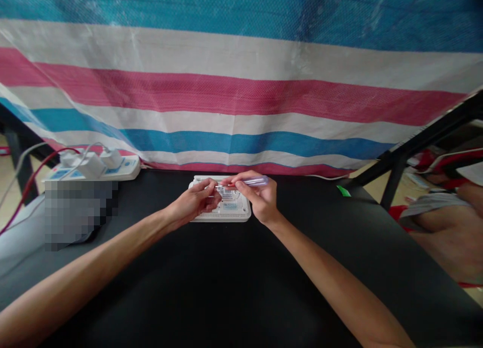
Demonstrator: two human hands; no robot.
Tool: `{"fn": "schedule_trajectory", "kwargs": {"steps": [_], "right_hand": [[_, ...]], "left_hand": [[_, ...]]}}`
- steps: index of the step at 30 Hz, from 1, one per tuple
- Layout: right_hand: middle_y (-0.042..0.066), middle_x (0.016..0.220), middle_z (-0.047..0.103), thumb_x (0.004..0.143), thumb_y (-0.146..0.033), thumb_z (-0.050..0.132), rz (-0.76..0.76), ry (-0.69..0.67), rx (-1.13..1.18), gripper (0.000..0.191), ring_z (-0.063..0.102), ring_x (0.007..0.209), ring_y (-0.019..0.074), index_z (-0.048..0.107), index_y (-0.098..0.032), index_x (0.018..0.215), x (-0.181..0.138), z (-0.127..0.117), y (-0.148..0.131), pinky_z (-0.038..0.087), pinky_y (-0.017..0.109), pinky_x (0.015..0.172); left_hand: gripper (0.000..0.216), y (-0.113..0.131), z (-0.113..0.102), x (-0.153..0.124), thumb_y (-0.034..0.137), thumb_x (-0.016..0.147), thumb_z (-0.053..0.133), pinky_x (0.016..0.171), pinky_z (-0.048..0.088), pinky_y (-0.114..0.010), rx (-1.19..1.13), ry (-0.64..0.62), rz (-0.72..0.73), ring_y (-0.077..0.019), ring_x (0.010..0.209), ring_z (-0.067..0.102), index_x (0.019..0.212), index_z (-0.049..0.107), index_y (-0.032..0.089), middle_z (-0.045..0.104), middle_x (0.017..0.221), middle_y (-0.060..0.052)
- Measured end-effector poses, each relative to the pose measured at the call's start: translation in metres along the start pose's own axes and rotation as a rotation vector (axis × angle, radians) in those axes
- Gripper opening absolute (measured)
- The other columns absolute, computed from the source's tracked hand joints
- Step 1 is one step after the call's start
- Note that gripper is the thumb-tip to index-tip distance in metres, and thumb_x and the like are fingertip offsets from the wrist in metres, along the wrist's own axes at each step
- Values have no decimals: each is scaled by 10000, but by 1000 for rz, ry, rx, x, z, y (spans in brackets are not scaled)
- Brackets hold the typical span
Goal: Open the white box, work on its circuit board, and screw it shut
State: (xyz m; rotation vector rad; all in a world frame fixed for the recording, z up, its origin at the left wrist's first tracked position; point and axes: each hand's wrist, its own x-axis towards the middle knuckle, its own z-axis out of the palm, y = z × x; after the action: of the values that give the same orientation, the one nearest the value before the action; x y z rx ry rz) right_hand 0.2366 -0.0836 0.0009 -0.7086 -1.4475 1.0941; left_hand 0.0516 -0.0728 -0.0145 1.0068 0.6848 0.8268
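Note:
My right hand (262, 197) is closed around a screwdriver (254, 181) with a clear, purplish handle. Its thin metal shaft points left. At the shaft's end, the thumb and forefinger of my left hand (198, 199) are pinched together; whatever sits between them is too small to make out. Below both hands a white router-like case (222, 217) lies flat on the black table, its vented face with printed labels turned up. My hands cover parts of its upper edge and sides.
A white power strip (130, 168) with plugged-in chargers and cables stands at the table's left back. A green scrap (343, 191) lies at the right back. Behind hangs a striped plastic sheet (234, 96). Beyond the right edge, another person's bare leg (445, 227) shows.

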Motion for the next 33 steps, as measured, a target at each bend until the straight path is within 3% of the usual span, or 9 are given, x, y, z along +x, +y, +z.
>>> {"fn": "schedule_trajectory", "kwargs": {"steps": [8,12,16,19,22,26,33], "right_hand": [[61,912,764,840,-461,687,-29,33,-35,240,738,883,248,683,-224,881,1,2,-9,620,439,819],[55,875,765,853,-409,687,-82,50,-42,190,740,817,234,696,-220,865,2,-6,-16,628,422,768],[61,808,760,840,-404,702,-26,56,-105,206,738,750,230,698,-199,822,3,-26,-22,635,399,695],[66,747,751,810,-425,728,74,34,-158,251,737,707,229,687,-178,790,2,-41,-24,633,365,641],[77,741,750,808,-421,730,149,-10,-190,266,737,687,224,681,-160,786,-2,-49,-21,624,333,612],[92,757,753,819,-414,721,196,-35,-215,275,742,699,226,680,-143,796,-9,-51,-17,620,321,620],[93,769,749,820,-415,717,218,-49,-231,284,739,715,226,676,-135,796,-12,-52,-17,616,325,635]], "left_hand": [[380,-3,2,1,569,925,542,480,261,-190,207,-12,74,-71,527,417,925,459,197,538,726,18],[389,-2,-4,0,587,965,430,475,294,-201,450,137,174,-85,535,443,1100,468,224,595,837,-1],[353,2,-15,2,507,1005,385,628,428,-246,847,258,334,-132,690,530,1029,575,210,613,859,-15],[366,5,-20,4,473,1008,386,880,472,-352,1143,177,382,-209,955,595,1043,625,198,636,1049,-66],[448,4,-22,4,525,984,422,1050,399,-490,1391,70,386,-298,1215,523,1261,573,207,536,1324,-130],[616,-1,-25,2,605,940,475,1086,370,-549,1607,-31,341,-352,1339,426,1409,456,206,414,1460,-173],[728,-7,-31,1,675,847,582,1127,346,-549,1752,-73,297,-369,1379,387,1414,442,241,380,1498,-150]]}}
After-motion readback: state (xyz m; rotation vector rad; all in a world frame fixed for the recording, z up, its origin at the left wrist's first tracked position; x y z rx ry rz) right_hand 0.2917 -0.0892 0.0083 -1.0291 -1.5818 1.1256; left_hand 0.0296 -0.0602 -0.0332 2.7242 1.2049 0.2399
